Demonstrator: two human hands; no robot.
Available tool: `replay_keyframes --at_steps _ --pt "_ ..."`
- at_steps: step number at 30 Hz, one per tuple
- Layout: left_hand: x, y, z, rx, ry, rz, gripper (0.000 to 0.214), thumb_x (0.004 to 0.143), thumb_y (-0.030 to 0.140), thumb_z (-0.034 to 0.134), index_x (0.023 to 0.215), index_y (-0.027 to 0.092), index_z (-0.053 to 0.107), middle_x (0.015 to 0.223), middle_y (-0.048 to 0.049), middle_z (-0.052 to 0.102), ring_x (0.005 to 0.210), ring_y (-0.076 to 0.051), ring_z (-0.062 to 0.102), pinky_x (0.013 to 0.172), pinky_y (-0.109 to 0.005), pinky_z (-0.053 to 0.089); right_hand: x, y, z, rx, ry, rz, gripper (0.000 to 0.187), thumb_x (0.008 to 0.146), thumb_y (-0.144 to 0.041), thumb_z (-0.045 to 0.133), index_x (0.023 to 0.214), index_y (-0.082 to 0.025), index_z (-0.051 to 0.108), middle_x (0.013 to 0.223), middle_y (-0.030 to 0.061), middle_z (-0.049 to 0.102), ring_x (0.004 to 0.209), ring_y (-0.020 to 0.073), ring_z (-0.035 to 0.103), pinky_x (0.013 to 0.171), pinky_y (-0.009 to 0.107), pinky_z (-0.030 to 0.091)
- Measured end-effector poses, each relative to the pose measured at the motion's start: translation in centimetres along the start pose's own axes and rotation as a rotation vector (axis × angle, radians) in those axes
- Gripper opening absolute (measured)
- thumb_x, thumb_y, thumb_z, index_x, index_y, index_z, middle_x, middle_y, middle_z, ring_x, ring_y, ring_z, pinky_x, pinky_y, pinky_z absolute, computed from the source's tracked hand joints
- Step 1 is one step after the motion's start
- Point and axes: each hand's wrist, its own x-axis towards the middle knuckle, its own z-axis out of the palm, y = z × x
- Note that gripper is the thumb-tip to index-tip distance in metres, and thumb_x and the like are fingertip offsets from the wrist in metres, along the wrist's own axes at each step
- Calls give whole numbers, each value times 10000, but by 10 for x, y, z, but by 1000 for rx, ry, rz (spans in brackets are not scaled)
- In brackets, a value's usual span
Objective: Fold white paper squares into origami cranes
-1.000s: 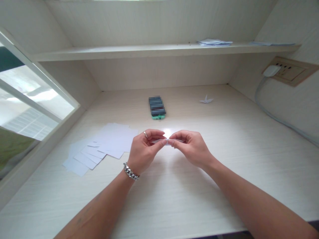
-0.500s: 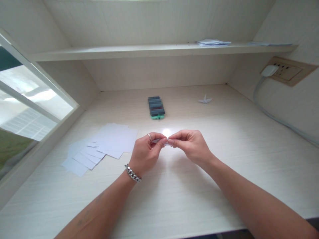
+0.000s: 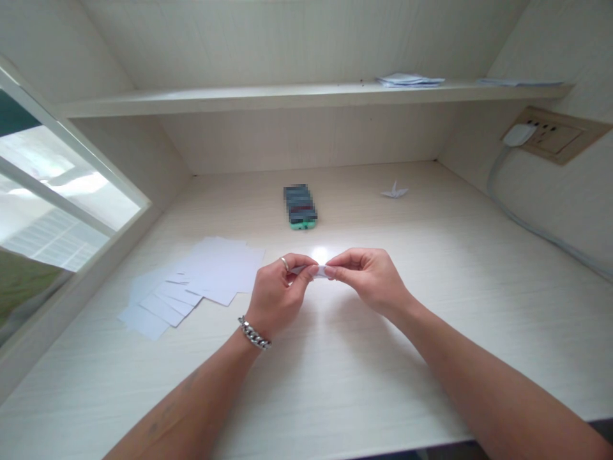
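Where fingers (image 3: 342, 275) pinch it, the white paper (image 3: 321, 271) looks narrowly folded.

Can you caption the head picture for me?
Left hand and right hand pinch folded paper; a paper figure sits beyond.

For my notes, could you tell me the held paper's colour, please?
The held paper is white, best seen in the head view.

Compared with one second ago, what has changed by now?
The left hand and right hand now pinch slightly farther apart sideways, baring more of the folded white paper between them. Neither let go. The origami crane, phone and loose white sheets stayed put.
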Motion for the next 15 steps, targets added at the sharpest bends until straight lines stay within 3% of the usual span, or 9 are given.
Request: replay_keyframes --at_steps 15 --pt "1 -2 -1 -6 14 -28 150 815 307 670 827 162 702 760 -51 729 679 -172 679 626 -267 532 1 3 -2 -20 -7 12 162 741 -271 730 848 -159 778 800 68 759 729 191 692 674 298 535"
